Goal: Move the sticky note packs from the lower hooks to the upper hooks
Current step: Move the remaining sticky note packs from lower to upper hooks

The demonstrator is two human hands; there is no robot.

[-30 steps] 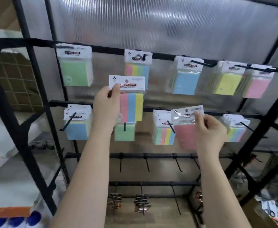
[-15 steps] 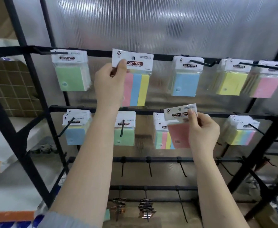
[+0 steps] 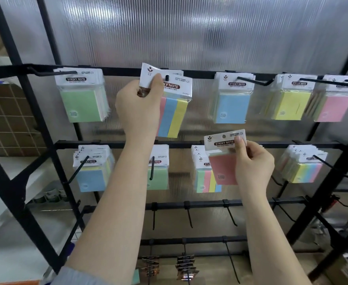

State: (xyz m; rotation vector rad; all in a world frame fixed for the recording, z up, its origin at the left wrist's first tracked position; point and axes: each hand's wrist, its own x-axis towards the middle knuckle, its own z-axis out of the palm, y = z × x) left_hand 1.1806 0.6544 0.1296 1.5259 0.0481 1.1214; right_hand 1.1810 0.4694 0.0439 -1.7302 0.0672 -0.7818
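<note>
- Our left hand (image 3: 139, 108) pinches the white card top of a glossy striped pack (image 3: 174, 112) at the upper hook (image 3: 166, 76)
- Our right hand (image 3: 253, 165) grips a flat pink pack (image 3: 223, 167), just left of it

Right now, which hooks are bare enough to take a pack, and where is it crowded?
Bare hooks hang along the third rail, below the blue pack and green pack rows. The top rail is crowded: yellow packs and pink packs overlap at the right end. The left hand covers the striped pack.
</note>
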